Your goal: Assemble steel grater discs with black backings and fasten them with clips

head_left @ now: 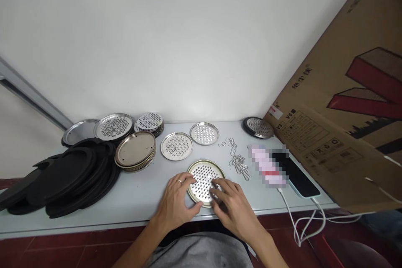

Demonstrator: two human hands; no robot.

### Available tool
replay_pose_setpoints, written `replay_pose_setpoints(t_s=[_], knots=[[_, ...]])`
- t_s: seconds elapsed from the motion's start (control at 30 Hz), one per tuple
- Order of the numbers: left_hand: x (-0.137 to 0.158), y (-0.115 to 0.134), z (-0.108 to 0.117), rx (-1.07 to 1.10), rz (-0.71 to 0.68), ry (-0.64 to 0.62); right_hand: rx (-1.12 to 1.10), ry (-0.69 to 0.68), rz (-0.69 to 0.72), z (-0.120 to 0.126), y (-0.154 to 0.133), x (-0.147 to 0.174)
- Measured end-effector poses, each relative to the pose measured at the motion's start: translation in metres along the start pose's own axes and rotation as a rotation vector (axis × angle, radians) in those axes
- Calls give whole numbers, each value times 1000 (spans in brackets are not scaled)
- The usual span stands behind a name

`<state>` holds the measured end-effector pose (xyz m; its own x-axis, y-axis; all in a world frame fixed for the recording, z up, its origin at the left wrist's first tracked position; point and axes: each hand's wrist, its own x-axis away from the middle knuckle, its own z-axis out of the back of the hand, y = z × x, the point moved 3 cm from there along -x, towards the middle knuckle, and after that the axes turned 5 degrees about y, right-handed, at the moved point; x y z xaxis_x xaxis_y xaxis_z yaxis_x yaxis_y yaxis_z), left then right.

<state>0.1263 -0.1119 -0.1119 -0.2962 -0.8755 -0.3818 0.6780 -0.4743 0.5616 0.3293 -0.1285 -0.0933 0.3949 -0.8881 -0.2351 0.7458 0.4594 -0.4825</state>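
Observation:
In front of me on the table lies a round metal grater disc (204, 179), rows of holes across a pale insert inside a gold-coloured rim. My left hand (176, 201) grips its left edge, fingers curled over the rim and thumb by the near edge. From the other side my right hand (231, 202) holds it, fingertips on the perforated face and thumb at the near rim. Just behind are a silver grater disc (176, 146) and a shallow silver disc with slots (204, 133). Small metal rings and clips (239, 163) lie loose to the right.
At left are a pile of black round pieces (63, 176), a stack of metal rims (135, 148), more grater discs (113, 127) and a stack of perforated inserts (149, 121). At right, a black-backed grater (259, 127), a phone (298, 176), white cables (301, 234) and a cardboard box (326, 146).

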Motion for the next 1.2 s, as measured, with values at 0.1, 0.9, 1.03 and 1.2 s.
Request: replay_pose_setpoints(t_s=[0.1,0.9,1.03,1.2], knots=[[0,0,0,-3,3,-6,10,5,-10,-1,-1,0],[-5,3,-2,-115,-28,-113,56,94,-18,-13,8,3],[-5,3,-2,-88,-27,-81,104,24,16,-15,2,-8],[-5,2,-2,-56,-31,-55,116,11,1,-18,0,-15]])
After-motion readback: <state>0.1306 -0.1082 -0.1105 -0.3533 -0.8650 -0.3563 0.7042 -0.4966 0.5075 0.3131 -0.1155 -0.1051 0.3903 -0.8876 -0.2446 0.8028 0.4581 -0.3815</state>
